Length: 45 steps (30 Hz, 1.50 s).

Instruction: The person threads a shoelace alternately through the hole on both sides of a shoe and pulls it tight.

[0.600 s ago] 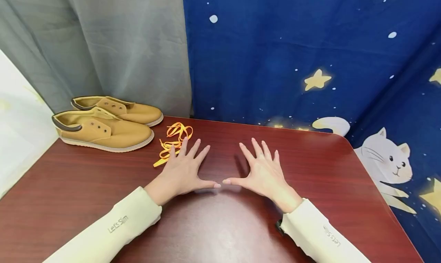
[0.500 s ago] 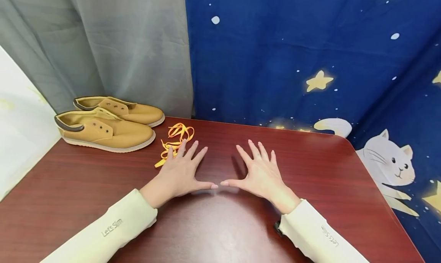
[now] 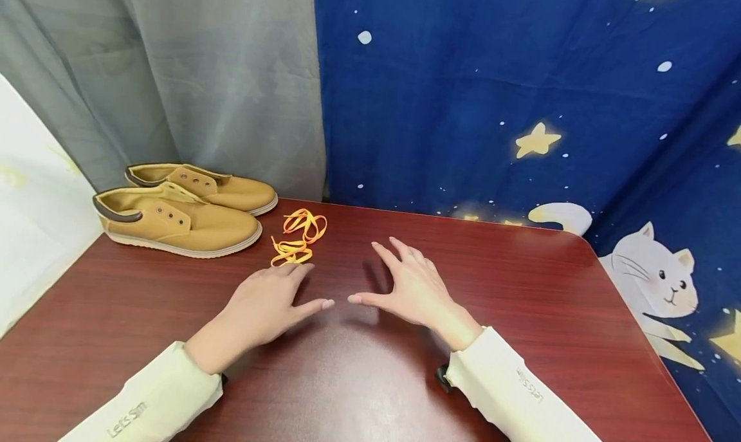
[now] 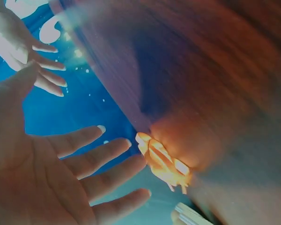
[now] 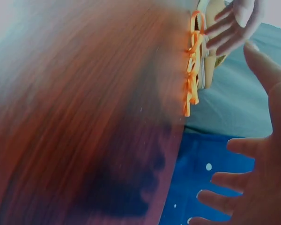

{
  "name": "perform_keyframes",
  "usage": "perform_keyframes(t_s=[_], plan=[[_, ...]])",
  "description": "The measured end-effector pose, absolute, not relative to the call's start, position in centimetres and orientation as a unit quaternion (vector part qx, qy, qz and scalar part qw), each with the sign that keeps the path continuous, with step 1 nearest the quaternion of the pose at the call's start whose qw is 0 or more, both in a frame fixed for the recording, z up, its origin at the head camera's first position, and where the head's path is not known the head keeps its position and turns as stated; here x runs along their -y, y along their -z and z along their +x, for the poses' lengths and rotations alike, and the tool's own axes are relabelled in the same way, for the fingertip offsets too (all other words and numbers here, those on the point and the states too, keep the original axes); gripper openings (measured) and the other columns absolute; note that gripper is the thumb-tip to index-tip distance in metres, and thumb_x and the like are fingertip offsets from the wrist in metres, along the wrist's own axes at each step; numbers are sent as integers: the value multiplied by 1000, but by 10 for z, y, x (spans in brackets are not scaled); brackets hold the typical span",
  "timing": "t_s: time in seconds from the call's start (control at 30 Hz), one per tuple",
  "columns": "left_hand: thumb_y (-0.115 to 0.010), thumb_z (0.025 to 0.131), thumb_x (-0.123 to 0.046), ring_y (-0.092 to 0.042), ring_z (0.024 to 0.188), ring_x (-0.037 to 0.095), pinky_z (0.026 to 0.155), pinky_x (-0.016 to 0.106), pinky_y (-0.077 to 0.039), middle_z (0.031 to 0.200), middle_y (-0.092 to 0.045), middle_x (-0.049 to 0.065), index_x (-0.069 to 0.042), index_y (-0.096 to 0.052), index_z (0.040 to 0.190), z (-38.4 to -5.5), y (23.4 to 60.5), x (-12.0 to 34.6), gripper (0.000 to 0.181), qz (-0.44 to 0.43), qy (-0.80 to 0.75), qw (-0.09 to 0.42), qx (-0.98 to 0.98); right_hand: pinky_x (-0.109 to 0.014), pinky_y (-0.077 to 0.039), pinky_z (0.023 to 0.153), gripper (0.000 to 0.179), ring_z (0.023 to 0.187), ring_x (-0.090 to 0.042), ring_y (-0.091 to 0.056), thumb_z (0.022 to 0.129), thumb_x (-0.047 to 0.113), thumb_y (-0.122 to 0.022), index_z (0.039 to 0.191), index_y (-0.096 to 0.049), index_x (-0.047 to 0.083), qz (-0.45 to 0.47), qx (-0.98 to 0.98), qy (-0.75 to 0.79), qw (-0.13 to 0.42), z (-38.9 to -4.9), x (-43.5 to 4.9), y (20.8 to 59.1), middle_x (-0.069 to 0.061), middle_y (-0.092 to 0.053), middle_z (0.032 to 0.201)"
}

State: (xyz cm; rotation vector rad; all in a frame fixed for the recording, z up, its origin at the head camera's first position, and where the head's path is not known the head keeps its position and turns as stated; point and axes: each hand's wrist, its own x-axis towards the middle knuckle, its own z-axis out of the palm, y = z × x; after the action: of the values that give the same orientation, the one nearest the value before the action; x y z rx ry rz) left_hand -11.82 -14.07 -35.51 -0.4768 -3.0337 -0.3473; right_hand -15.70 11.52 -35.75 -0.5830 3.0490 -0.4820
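Note:
My left hand [image 3: 263,303] hovers over the table just in front of an orange shoelace [image 3: 303,226], its fingers relaxed and holding nothing. The lace lies in loose loops, and the hand hides its near end in the head view. To the right, my right hand [image 3: 413,287] is held above the table with fingers spread and nothing in them. Both thumbs point toward each other with a small gap between. Two tan shoes, a near one [image 3: 185,223] and a far one [image 3: 246,193], stand side by side at the back left; their visible eyelets hold no lace.
The dark red wooden table [image 3: 521,300] has a rounded far right corner. A grey curtain [image 3: 243,75] hangs behind the shoes, and a blue star-patterned curtain [image 3: 434,94] with a printed cat hangs behind and to the right. A white surface [image 3: 35,191] borders the left side.
Both hands have shifted left and their fingers are less widely spread. The left hand has drawn back nearer to me. The shoes and lace stay where they were on the table.

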Motion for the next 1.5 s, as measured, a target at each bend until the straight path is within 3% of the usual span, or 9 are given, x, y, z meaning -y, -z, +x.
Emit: perform_keyframes(t_s=[0.2,0.57,0.73,0.87,1.1,1.23,1.33,1.43,1.5], plan=[[-58,96,-59,-61,127,37,100,58,-49,139,-63,15,-9,-61,136,-115,349,155,65,-117,159,25,980,-58,-34,117,101,146,-36,-40,74,79,-68,156,-40,27,-196,-961,195,15,-159,-99,356,-9,-40,161],[-55,98,-57,-66,117,37,90,60,-50,130,-68,13,-11,-60,136,-111,346,199,59,-61,224,16,973,-48,-38,117,89,144,-26,-43,82,66,-72,155,-41,24,-262,-928,259,61,-165,-73,359,-5,-44,157],[-53,101,-51,-71,109,29,91,51,-53,119,-74,11,-10,-64,130,-115,354,225,51,-30,298,16,954,-43,-42,114,82,137,-21,-52,85,56,-74,153,-44,22,-259,-905,327,81,-168,-58,361,-4,-51,150],[-53,102,-48,-70,104,25,86,38,-51,116,-74,12,-7,-65,128,-118,360,247,50,2,319,14,948,-40,-50,103,76,120,-24,-63,85,48,-77,148,-49,16,-256,-886,377,82,-168,-46,361,-8,-59,140],[-51,105,-42,-66,81,-3,69,20,-54,107,-76,15,3,-59,132,-122,371,285,53,47,400,-6,915,-31,-53,91,70,108,-19,-70,86,43,-77,145,-52,14,-233,-871,420,103,-167,-30,358,-5,-62,139],[-47,106,-40,-68,82,-7,71,23,-59,101,-75,-4,10,-45,140,-124,375,308,59,80,512,-62,853,-25,-52,85,70,99,-11,-71,86,43,-77,145,-53,14,-229,-864,434,116,-169,-20,358,-3,-60,144],[-46,107,-39,-70,85,-3,75,24,-60,97,-70,-20,-3,-46,137,-125,377,328,47,104,615,-112,774,-21,-52,78,67,92,-4,-71,87,41,-77,145,-54,15,-226,-853,452,128,-169,-11,358,-1,-62,142],[-48,107,-34,-74,87,4,76,27,-61,95,-72,-18,-21,-57,119,-126,381,347,20,119,713,-127,679,-19,-52,72,65,85,0,-70,88,39,-77,145,-55,16,-227,-844,466,141,-169,-2,359,-1,-70,129],[-50,106,-31,-75,85,9,75,30,-62,94,-74,-13,-27,-61,106,-126,386,358,12,128,758,-120,629,-19,-52,71,64,81,-1,-71,88,38,-77,144,-56,16,-224,-837,474,153,-168,4,359,-2,-76,114]])
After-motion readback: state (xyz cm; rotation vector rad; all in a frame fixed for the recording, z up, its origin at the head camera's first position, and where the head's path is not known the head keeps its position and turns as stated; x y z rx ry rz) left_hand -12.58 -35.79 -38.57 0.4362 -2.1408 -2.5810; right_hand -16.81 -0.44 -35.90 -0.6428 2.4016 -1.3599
